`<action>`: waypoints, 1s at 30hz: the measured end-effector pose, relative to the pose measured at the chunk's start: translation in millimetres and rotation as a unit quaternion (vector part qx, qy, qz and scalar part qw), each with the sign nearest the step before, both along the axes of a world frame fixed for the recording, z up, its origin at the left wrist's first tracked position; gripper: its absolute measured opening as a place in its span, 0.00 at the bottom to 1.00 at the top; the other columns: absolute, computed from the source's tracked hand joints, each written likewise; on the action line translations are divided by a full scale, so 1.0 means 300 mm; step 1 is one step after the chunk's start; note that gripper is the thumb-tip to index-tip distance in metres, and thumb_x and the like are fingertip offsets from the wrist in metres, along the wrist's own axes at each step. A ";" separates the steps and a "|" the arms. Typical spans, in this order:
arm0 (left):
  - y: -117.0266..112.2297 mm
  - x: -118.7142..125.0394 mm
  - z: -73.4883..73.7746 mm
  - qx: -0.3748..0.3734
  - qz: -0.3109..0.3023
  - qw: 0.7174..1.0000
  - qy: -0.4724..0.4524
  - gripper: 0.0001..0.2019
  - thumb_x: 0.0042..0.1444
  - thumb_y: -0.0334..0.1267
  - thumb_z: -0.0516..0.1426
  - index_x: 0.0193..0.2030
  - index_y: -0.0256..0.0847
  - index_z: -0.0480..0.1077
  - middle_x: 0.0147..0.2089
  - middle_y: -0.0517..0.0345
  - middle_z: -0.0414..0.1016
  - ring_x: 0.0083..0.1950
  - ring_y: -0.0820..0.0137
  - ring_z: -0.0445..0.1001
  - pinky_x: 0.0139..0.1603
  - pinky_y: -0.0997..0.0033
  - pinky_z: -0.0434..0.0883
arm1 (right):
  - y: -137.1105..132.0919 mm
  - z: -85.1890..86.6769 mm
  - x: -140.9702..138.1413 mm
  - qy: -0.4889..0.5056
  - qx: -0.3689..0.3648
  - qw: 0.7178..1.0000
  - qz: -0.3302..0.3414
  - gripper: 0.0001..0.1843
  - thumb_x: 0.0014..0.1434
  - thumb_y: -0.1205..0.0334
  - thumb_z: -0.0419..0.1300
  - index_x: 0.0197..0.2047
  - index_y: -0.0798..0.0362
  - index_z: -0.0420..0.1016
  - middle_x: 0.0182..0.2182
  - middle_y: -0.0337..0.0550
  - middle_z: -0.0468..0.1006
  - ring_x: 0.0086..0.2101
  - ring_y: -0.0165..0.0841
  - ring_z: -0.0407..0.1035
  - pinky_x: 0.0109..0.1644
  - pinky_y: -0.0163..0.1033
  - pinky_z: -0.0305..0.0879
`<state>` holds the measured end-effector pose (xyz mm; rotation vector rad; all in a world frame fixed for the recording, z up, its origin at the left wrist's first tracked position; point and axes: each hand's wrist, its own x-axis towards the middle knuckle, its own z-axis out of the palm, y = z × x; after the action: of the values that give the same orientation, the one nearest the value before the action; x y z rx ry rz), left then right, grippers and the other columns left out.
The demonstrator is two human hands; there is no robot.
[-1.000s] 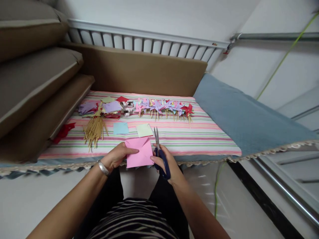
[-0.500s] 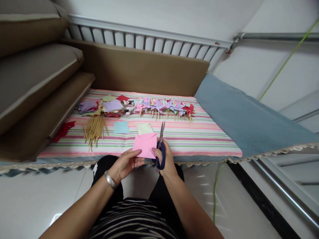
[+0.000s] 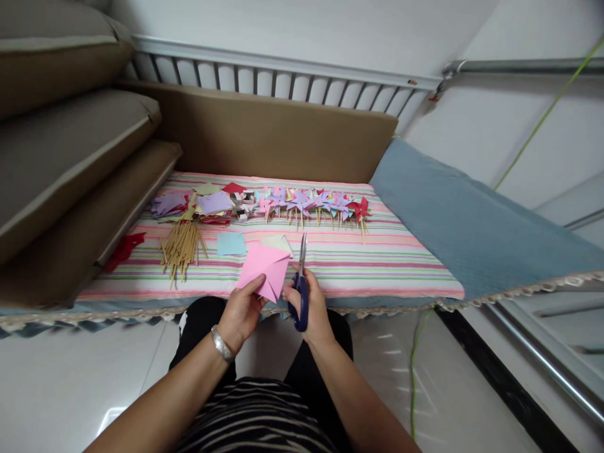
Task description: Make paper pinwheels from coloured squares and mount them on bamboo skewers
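Observation:
My left hand (image 3: 241, 312), with a silver bracelet on the wrist, pinches the lower corner of a pink paper square (image 3: 263, 267) and holds it tilted above the striped cloth's (image 3: 387, 267) front edge. My right hand (image 3: 309, 306) is closed on blue-handled scissors (image 3: 301, 283), blades pointing up and away, just right of the pink paper. Behind the pink square lie a pale yellow paper square (image 3: 278, 242) and a light blue paper square (image 3: 231, 243).
A row of paper pinwheels (image 3: 311, 204) on sticks lies across the back of the cloth, with loose coloured paper pieces (image 3: 193, 202) and a bundle of wooden sticks (image 3: 182, 245) to the left. Brown cushions (image 3: 70, 182) rise at left; a blue blanket (image 3: 462, 226) lies right.
The pink paper has been lifted off the cloth and turned to a diamond tilt in my left hand. The scissors have swung upright beside it.

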<state>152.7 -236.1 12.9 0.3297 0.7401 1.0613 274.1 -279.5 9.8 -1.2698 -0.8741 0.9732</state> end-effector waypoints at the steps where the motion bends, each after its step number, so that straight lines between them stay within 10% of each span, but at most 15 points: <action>1: 0.007 -0.009 0.002 0.003 -0.001 1.000 0.003 0.12 0.44 0.29 0.64 0.38 0.36 0.73 0.38 0.55 0.79 0.34 0.71 0.76 0.32 0.75 0.72 | -0.019 0.017 0.005 0.002 -0.012 1.000 0.012 0.28 0.49 0.60 0.62 0.53 0.50 0.60 0.30 0.36 0.71 0.29 0.30 0.67 0.37 0.37 0.65; 11: 0.038 -0.044 0.031 0.051 -0.035 0.998 0.025 0.12 0.45 0.31 0.64 0.38 0.33 0.74 0.34 0.53 0.79 0.31 0.69 0.76 0.34 0.72 0.72 | -0.230 0.091 0.015 -0.025 -0.172 0.958 0.229 0.26 0.53 0.47 0.58 0.50 0.53 0.64 0.24 0.35 0.69 0.19 0.24 0.62 0.22 0.32 0.62; 30: 0.014 -0.021 0.059 0.041 -0.044 0.998 0.015 0.10 0.44 0.28 0.64 0.36 0.35 0.74 0.34 0.57 0.79 0.32 0.72 0.75 0.35 0.75 0.72 | -0.211 0.049 0.000 -0.022 -0.213 0.953 0.212 0.30 0.47 0.44 0.62 0.48 0.54 0.67 0.20 0.31 0.67 0.13 0.21 0.59 0.14 0.28 0.57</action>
<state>146.5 -231.9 30.6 0.4457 0.7035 1.0077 274.1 -343.0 24.4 -1.4994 -1.0319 1.5425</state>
